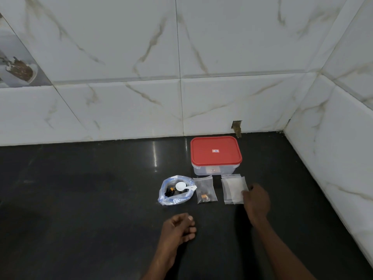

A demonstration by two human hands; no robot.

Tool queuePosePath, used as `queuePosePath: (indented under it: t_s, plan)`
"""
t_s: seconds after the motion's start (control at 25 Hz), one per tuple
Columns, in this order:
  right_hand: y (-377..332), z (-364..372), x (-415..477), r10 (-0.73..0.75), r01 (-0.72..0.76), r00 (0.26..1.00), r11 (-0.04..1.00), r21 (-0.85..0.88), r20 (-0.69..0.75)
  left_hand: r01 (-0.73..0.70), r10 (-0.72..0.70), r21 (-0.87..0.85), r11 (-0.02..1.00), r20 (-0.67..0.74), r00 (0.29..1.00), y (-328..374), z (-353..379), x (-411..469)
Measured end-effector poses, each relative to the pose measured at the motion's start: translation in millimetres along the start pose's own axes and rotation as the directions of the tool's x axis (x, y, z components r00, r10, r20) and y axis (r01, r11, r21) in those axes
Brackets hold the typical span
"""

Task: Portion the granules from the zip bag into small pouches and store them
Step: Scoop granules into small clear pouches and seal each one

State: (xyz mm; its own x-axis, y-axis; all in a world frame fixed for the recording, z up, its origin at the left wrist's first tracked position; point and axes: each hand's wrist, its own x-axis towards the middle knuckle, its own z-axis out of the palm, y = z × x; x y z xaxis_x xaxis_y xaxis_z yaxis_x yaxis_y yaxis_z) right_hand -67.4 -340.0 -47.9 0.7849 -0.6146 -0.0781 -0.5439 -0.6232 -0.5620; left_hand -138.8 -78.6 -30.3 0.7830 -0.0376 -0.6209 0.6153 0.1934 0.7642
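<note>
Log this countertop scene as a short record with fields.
surface: dark countertop against marble-tile walls
zip bag: open, white scoop resting in its mouth
filled pouch: lying flat right of the zip bag
empty pouches: stacked right of the filled pouch
container: red lid on, behind the pouches
right hand: fingers on the stack's edge
left hand: loosely curled, holding nothing

One container with a red lid (216, 151) stood at the centre right of the frame. Below it to the left lay one open zip bag (175, 191), and one white scoop (182, 186) rested in its mouth. One small pouch with dark bits inside (205, 190) lay just right of the bag. Further right sat one stack of empty pouches (233, 189); how many it held could not be counted. Two hands were in view: the left hand (178, 227) at lower centre and the right hand (257, 199) at the stack.
</note>
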Motion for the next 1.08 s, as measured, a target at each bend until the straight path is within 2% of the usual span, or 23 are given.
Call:
queuePosePath:
  t_s: [0.08,0.2,0.24,0.32,0.36,0.44,0.52,0.6,0.68,0.76,0.8,0.88,0.96,1.0,1.08]
  plan:
    - [1.6,-1.4,0.9,-0.002,0.002,1.0,1.0,0.019,0.02,-0.025,0.024,0.037,0.999,0.033,0.999,0.7,4.3,1.9]
    - [3.9,-1.9,0.4,0.01,-0.001,0.996,0.996,-0.089,0.092,-0.044,0.036,0.086,0.995,0.086,0.996,-1.2,13.7,0.9]
    - [4.5,-4.1,-0.5,-0.035,0.043,0.996,0.994,-0.098,0.079,-0.043,0.034,0.092,0.995,0.094,0.995,-2.1,16.4,-0.6]
    - [10.4,-10.4,-0.4,-0.256,0.267,0.962,0.956,-0.119,0.094,-0.046,0.036,0.092,0.995,0.104,0.994,-3.6,17.9,-3.5]
    - [14.7,-14.9,-0.7,-0.361,0.388,0.917,0.905,-0.173,0.172,-0.048,0.039,0.095,0.994,0.102,0.994,-4.2,17.2,-5.0]
    - [23.7,-19.4,-3.6,-0.458,0.558,0.818,0.777,-0.29,0.349,-0.05,0.041,0.108,0.993,0.084,0.996,-6.3,13.1,-7.9]
    - [32.2,-17.0,-6.6,-0.487,0.607,0.785,0.725,-0.324,0.382,-0.039,0.032,0.118,0.992,0.062,0.998,-6.7,8.1,-9.2]
    - [29.9,-19.9,-12.5,-0.511,0.603,0.794,0.728,-0.325,0.329,-0.05,0.042,0.138,0.989,0.058,0.997,-4.8,6.3,-8.2]
    - [19.5,-29.5,-17.7,-0.569,0.587,0.809,0.771,-0.246,0.147,-0.121,0.111,0.206,0.971,0.056,0.992,-2.7,8.9,-6.3]
    - [-5.6,-47.7,-34.6,-0.575,0.573,0.816,0.819,-0.039,-0.058,-0.282,0.278,0.332,0.9,0.061,0.959,1.3,14.6,-9.1]
    - [-22.6,-56.7,-46.2,-0.545,0.55,0.835,0.829,0.097,-0.077,-0.375,0.371,0.386,0.843,0.089,0.924,5.6,19.0,-12.4]
    - [-53.7,-69.0,-68.4,-0.488,0.437,0.868,0.836,0.332,0.086,-0.545,0.51,0.481,0.687,0.216,0.833,19.4,29.0,-17.2]
    - [-75.2,-74.4,-85.4,-0.488,0.355,0.838,0.827,0.436,0.244,-0.642,0.549,0.568,0.516,0.356,0.756,35.1,37.1,-21.0]
    - [-82.8,-74.7,-90.7,-0.497,0.335,0.821,0.817,0.469,0.279,-0.66,0.546,0.592,0.463,0.395,0.738,41.9,39.3,-21.5]
    - [-92.3,-73.4,-97.1,-0.5,0.318,0.814,0.81,0.492,0.298,-0.674,0.564,0.584,0.452,0.399,0.723,51.4,41.3,-24.5]
